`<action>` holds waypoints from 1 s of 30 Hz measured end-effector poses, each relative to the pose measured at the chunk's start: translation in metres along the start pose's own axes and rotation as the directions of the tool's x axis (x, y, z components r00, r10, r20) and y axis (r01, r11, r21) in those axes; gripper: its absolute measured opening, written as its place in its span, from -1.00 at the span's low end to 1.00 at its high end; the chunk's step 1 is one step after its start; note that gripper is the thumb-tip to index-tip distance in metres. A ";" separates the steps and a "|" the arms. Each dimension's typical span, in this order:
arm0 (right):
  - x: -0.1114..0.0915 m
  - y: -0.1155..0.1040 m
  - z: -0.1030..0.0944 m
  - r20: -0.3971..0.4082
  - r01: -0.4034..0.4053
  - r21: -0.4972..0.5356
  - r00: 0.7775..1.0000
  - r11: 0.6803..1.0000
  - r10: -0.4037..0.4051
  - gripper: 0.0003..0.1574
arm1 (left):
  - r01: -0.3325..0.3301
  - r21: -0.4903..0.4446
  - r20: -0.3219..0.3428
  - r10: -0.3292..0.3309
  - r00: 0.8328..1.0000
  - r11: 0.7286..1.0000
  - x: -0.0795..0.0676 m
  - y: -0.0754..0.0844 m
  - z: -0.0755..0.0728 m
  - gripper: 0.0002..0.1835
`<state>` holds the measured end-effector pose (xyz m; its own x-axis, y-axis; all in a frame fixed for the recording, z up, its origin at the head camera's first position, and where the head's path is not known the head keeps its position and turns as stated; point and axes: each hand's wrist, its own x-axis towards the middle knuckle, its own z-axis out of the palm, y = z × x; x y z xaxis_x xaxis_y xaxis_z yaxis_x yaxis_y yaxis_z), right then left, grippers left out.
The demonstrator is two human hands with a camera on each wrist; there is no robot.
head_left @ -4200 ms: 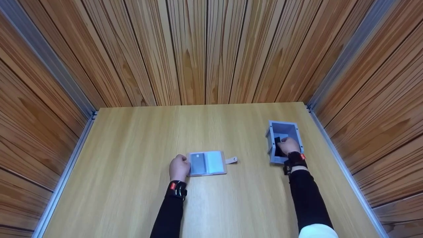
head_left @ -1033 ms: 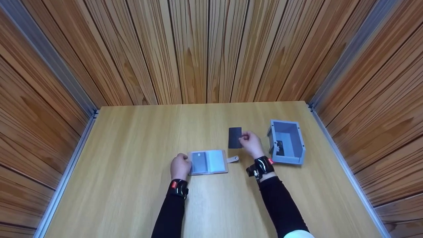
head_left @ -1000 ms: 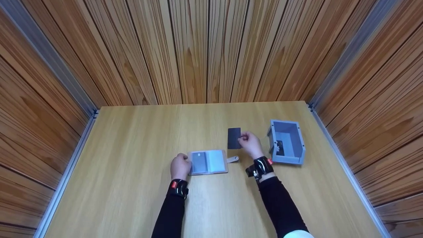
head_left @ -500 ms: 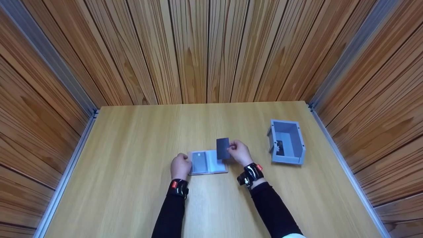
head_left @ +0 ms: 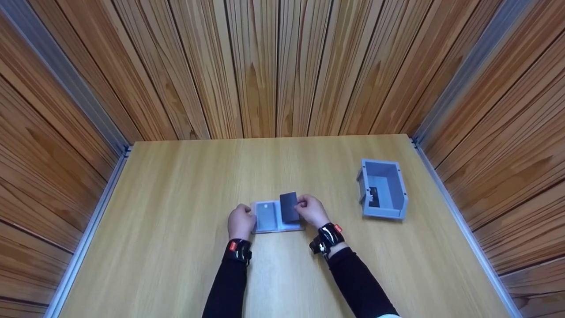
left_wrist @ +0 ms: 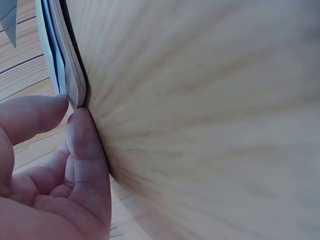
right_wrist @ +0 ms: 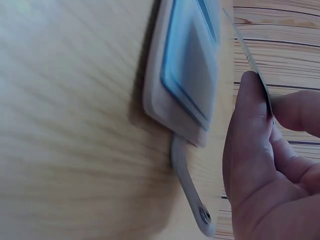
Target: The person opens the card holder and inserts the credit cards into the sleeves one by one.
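Note:
An opened card holder (head_left: 266, 218) with clear sleeves lies on the table. Its left edge is pinched between the thumb and fingers of my left hand (head_left: 241, 223). A card with a small chip shows in the left sleeve. My right hand (head_left: 312, 211) holds a dark card (head_left: 289, 207) by its right edge, between thumb and fingers. That card is slightly tilted and overlaps the right-hand sleeve in the head view. In the right wrist view it appears edge-on, apart from the holder's pages. There the snap strap (right_wrist: 185, 175) sticks out from the holder's edge.
A grey-blue open bin (head_left: 385, 213) stands at the right of the wooden table (head_left: 190, 185), with a dark item (head_left: 374, 197) inside against its left wall. Wood-plank walls with metal corner rails enclose the table at the back and sides.
My right hand first reached into the bin, then brought the dark card out, leftward and down over the holder's right page. My left hand has stayed at the holder's left edge.

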<state>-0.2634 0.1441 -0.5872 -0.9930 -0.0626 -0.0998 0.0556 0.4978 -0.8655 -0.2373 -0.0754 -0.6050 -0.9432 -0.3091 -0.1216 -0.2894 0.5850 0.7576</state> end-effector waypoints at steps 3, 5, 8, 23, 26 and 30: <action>-0.002 0.002 0.003 0.009 0.023 -0.010 1.000 1.000 -0.022 -0.80 | 0.002 0.004 0.001 -0.002 1.000 1.000 0.000 0.000 0.000 -0.72; -0.003 0.002 0.005 0.016 0.033 -0.012 0.999 0.999 -0.032 -0.80 | -0.001 0.006 0.000 0.001 1.000 1.000 0.000 0.000 0.001 -0.72; -0.003 0.002 0.008 0.026 0.032 -0.011 0.999 0.999 -0.032 -0.81 | -0.006 0.002 -0.004 0.006 1.000 1.000 0.000 0.000 0.000 -0.72; -0.003 0.002 0.011 0.077 0.001 -0.039 0.997 0.999 0.002 -0.80 | -0.020 0.021 -0.004 0.020 1.000 1.000 0.000 0.001 -0.001 -0.72; -0.002 0.002 0.012 0.089 0.000 -0.038 0.996 0.999 0.003 -0.79 | -0.012 0.019 -0.002 0.012 1.000 1.000 0.000 0.001 -0.001 -0.72; -0.001 0.001 0.012 0.099 -0.001 -0.054 0.995 0.999 0.007 -0.79 | -0.010 0.021 -0.005 0.010 1.000 1.000 0.000 0.001 -0.001 -0.72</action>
<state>-0.2611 0.1339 -0.5936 -0.9776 -0.1443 -0.1533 0.0511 0.5438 -0.8376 -0.2376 -0.0758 -0.6041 -0.9452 -0.3071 -0.1111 -0.2836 0.6032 0.7455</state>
